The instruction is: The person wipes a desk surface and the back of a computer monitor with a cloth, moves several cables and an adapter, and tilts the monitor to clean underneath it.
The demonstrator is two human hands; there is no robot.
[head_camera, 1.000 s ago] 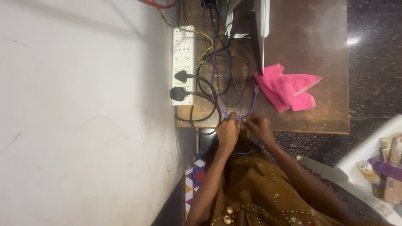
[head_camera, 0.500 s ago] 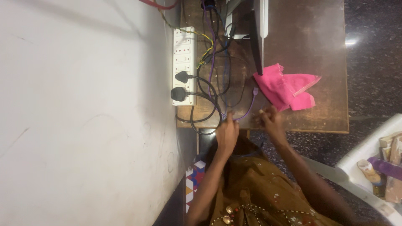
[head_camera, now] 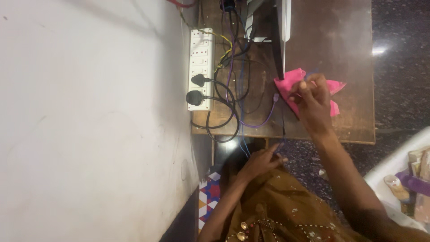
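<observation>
My right hand (head_camera: 313,96) is raised over the pink cloth (head_camera: 335,85) on the brown wooden table (head_camera: 354,121), fingers pinched shut on a thin blue cable (head_camera: 282,127) that runs down past the table's edge. My left hand (head_camera: 262,162) is below that edge, near my lap, fingers closed on the same thin cable. A purple cable (head_camera: 257,125) loops on the table, its plug end (head_camera: 275,97) lying free beside the cloth.
A white power strip (head_camera: 200,49) lies along the wall with two black plugs (head_camera: 195,89) in it and a tangle of black cables (head_camera: 224,121). A monitor's edge (head_camera: 281,36) stands on the table. A white tray (head_camera: 403,157) with bottles is at the right.
My right hand has let go of the purple loop and risen over the pink cloth, drawing a thin cable. My left hand has dropped from the table edge towards my lap.
</observation>
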